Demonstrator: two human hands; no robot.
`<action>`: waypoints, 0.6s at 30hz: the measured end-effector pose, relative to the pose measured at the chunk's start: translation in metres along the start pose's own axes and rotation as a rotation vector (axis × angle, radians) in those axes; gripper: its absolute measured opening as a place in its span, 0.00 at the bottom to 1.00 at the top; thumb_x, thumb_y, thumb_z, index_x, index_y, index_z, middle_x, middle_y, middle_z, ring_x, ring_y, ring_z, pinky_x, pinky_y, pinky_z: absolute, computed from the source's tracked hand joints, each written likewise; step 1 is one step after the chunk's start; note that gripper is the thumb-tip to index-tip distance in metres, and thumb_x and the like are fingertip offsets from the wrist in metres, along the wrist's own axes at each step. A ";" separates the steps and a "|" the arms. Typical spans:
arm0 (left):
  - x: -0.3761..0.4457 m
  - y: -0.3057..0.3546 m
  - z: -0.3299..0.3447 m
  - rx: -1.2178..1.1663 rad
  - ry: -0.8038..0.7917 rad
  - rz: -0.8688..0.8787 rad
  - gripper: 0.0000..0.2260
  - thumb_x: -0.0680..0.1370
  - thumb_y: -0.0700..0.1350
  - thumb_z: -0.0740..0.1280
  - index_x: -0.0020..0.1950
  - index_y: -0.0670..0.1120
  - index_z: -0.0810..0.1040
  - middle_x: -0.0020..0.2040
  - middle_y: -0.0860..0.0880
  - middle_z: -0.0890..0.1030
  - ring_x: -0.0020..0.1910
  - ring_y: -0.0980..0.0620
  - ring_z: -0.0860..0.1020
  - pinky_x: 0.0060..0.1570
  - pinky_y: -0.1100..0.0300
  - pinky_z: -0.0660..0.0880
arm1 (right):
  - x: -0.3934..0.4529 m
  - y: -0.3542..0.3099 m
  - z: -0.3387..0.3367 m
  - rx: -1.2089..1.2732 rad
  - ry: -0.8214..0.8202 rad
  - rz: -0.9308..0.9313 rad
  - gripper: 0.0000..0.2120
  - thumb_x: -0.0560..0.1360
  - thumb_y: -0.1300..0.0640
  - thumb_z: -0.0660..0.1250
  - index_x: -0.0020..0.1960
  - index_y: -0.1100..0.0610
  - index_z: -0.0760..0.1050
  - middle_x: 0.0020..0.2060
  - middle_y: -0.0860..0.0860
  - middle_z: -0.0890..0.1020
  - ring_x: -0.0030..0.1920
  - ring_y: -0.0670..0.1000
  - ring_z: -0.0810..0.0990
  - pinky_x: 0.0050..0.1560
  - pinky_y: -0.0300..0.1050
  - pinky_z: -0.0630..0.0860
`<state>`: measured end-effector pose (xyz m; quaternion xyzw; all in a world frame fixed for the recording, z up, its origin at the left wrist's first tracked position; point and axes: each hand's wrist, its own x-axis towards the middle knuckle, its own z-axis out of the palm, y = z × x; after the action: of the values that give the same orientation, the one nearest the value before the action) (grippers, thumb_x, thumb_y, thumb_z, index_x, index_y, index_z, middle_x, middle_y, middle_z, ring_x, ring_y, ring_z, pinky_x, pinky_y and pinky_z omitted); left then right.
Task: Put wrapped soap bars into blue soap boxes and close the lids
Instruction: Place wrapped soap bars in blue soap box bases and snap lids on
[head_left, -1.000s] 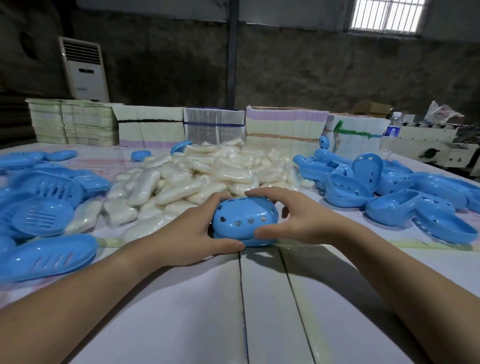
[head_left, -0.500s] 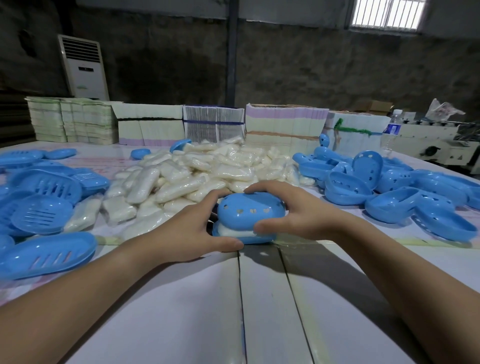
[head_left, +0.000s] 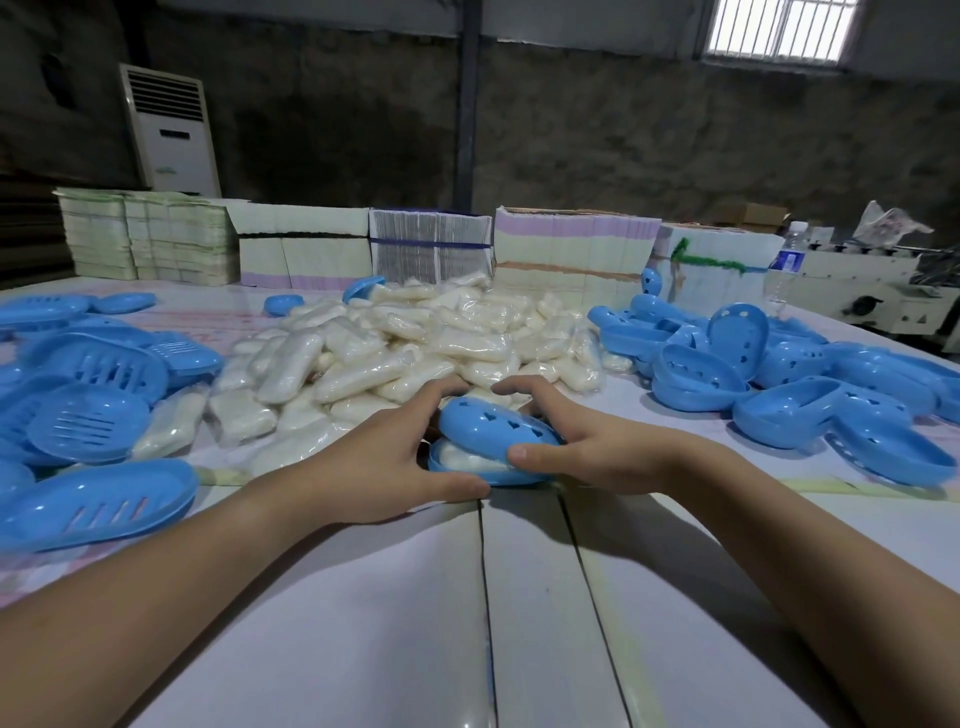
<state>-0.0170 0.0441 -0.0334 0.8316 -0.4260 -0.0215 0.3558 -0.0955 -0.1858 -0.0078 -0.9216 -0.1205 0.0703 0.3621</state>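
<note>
Head view, the only one. Near the front middle of the white bench (head_left: 530, 613), one blue soap box: base (head_left: 485, 474) flat on the bench, wrapped soap bar (head_left: 465, 459) showing white inside it, lid (head_left: 498, 428) tilted over the top, raised at the left, not yet seated. Left hand (head_left: 374, 467) curled round the left end of the box, thumb along the front of the base, fingertips reaching behind the lid. Right hand (head_left: 587, 447) curled round the right end, thumb pressing the front edge of the lid, fingers arched over the back. Both grips pinching the same box from opposite ends.

Behind, a pile of wrapped soap bars (head_left: 415, 343); to the right, a heap of loose lids (head_left: 779, 379); to the left, slotted bases (head_left: 93, 395); stacks of flat cartons (head_left: 431, 244) along the far edge.

Step in hand, by judgement: closing the lid over the soap. Next move calls for levelling the lid over the base rim, then pressing down evenly until snapped shut all round.
</note>
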 end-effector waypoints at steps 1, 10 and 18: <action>0.000 0.000 0.000 0.005 0.001 0.000 0.40 0.68 0.63 0.76 0.74 0.62 0.59 0.63 0.62 0.76 0.60 0.63 0.76 0.62 0.57 0.75 | 0.000 0.000 0.001 -0.016 -0.001 -0.005 0.29 0.77 0.43 0.65 0.70 0.35 0.52 0.59 0.45 0.70 0.58 0.48 0.75 0.64 0.45 0.74; 0.001 -0.003 0.001 0.049 0.020 -0.010 0.38 0.69 0.63 0.76 0.73 0.61 0.61 0.61 0.63 0.76 0.58 0.63 0.76 0.57 0.63 0.75 | 0.002 -0.003 0.003 -0.197 0.117 -0.084 0.25 0.77 0.45 0.68 0.70 0.40 0.61 0.60 0.46 0.72 0.56 0.43 0.74 0.57 0.40 0.74; 0.002 -0.002 0.001 0.057 0.022 -0.035 0.38 0.68 0.63 0.76 0.72 0.63 0.61 0.58 0.62 0.77 0.55 0.62 0.78 0.52 0.66 0.75 | 0.003 0.000 0.003 -0.220 0.183 -0.112 0.26 0.73 0.42 0.72 0.66 0.36 0.64 0.60 0.43 0.72 0.56 0.38 0.72 0.52 0.32 0.71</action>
<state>-0.0151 0.0430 -0.0346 0.8489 -0.4078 -0.0067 0.3362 -0.0937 -0.1831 -0.0098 -0.9501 -0.1453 -0.0477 0.2719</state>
